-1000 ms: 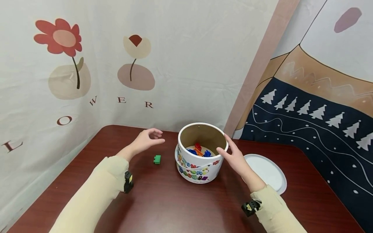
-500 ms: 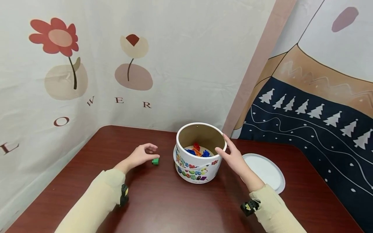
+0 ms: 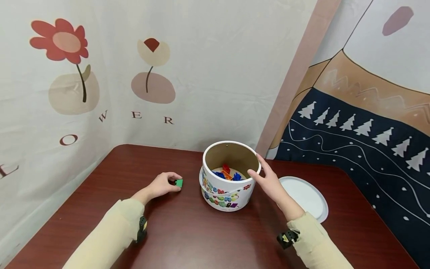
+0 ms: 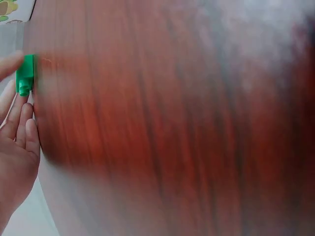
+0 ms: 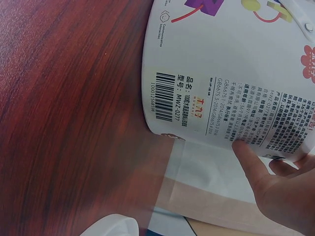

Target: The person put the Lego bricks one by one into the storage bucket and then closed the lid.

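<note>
In the head view my left hand (image 3: 163, 185) is low over the table and pinches a small green toy block (image 3: 179, 183) between thumb and fingers. The left wrist view shows the green block (image 4: 25, 73) at its left edge, a stud facing the palm. My right hand (image 3: 273, 185) rests against the right side of a round white bucket (image 3: 226, 198), fingers spread near its rim. Inside the bucket lie several blocks, red, orange and blue. The right wrist view shows the thumb touching the bucket's printed wall (image 5: 197, 98); the other fingertips are partly hidden.
A round white lid (image 3: 304, 196) lies on the table to the right of the bucket, partly behind my right forearm. The brown table (image 3: 188, 235) meets a printed cloth backdrop (image 3: 208, 74) along its far edge. The bucket's handle hangs down at its front.
My left hand has come down to the green block and now pinches it. The right hand has stayed at the bucket. The view has shifted slightly.
</note>
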Action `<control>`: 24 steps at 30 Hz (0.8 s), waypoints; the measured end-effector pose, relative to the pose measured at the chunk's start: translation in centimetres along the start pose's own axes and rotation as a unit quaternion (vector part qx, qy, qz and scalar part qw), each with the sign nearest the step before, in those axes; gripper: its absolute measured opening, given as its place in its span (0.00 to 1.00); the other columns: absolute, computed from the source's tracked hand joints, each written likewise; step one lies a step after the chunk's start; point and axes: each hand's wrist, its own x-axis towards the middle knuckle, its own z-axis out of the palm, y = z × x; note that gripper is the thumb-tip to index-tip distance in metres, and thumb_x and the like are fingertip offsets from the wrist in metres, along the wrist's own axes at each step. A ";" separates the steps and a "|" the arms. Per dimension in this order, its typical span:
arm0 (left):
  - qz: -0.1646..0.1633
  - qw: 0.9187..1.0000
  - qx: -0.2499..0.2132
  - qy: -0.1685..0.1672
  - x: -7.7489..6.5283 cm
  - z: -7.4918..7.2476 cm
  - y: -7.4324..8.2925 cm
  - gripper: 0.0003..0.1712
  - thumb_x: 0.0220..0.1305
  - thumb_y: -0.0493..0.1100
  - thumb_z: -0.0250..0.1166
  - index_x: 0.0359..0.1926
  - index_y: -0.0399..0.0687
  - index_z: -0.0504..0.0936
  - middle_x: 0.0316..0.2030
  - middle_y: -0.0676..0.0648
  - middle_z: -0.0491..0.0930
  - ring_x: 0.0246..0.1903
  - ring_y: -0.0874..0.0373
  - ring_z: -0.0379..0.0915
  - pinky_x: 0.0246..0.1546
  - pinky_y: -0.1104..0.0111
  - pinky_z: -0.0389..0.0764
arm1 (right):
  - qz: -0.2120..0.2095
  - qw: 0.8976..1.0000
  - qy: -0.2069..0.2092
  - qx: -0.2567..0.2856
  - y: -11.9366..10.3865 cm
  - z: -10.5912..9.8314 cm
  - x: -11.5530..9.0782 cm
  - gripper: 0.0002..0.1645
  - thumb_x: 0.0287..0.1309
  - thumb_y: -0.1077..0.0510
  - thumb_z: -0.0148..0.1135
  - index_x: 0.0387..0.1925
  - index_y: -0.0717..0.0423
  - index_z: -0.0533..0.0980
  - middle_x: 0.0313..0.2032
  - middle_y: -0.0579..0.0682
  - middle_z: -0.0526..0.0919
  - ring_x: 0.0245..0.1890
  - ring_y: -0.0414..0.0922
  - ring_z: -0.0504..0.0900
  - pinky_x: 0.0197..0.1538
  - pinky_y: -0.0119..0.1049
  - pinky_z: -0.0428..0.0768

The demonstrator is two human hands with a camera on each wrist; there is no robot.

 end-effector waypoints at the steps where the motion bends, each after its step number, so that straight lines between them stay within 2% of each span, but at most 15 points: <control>1: 0.004 1.000 0.003 0.000 0.0 0.0 0.0 0.22 0.53 0.39 0.68 0.50 0.37 0.77 0.45 0.39 0.78 0.48 0.45 0.72 0.47 0.57 0.75 | -0.001 1.000 0.000 0.000 0.0 0.0 0.0 0.46 0.61 0.42 0.54 0.73 0.44 0.44 0.72 0.55 0.49 0.69 0.58 0.56 0.63 0.59 0.64; 8: 0.020 1.000 -0.006 0.000 0.1 -0.3 0.2 0.18 0.54 0.40 0.67 0.45 0.37 0.78 0.39 0.42 0.78 0.40 0.53 0.73 0.35 0.66 0.75 | -0.007 1.000 -0.001 -0.001 -0.1 -0.1 -0.2 0.45 0.62 0.43 0.53 0.73 0.46 0.44 0.72 0.57 0.50 0.69 0.59 0.57 0.62 0.58 0.65; 13: 0.024 1.000 -0.005 0.005 0.2 -1.0 0.6 0.18 0.55 0.42 0.67 0.46 0.38 0.77 0.38 0.43 0.78 0.39 0.55 0.72 0.37 0.66 0.74 | -0.008 1.000 0.001 0.002 -0.2 0.0 -0.3 0.45 0.62 0.43 0.54 0.73 0.46 0.44 0.72 0.58 0.51 0.67 0.59 0.59 0.61 0.58 0.67; 24: 0.025 0.999 -0.008 0.018 0.5 -3.1 2.1 0.20 0.56 0.41 0.67 0.48 0.36 0.76 0.37 0.42 0.78 0.38 0.55 0.73 0.36 0.67 0.75 | -0.001 1.000 0.000 0.006 0.1 0.1 0.0 0.45 0.62 0.43 0.54 0.73 0.44 0.44 0.72 0.56 0.50 0.70 0.59 0.54 0.63 0.61 0.62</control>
